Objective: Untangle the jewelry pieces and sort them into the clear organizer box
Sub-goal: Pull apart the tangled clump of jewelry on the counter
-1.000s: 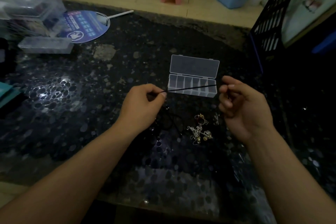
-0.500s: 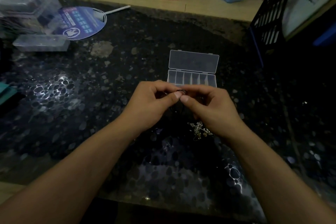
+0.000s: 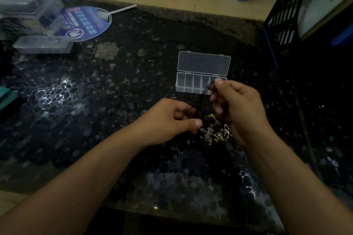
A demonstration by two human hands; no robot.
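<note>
Head view shows a thin black cord point(image 3: 205, 94) pinched at its top by the right hand point(image 3: 238, 105) and lower down by the left hand point(image 3: 172, 118), both sets of fingers curled on it, probably to draw it free of the tangled charms point(image 3: 214, 131) lying mid-desk. Just beyond, the clear organizer box point(image 3: 193, 84) sits lid-open, seemingly placed close for sorting.

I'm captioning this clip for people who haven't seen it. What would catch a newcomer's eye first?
Both hands, the left hand and right hand, pinch a thin black cord mid-frame. Below them a glinting jewelry tangle lies on the dark speckled table, and just beyond stands the open clear organizer box.
</note>
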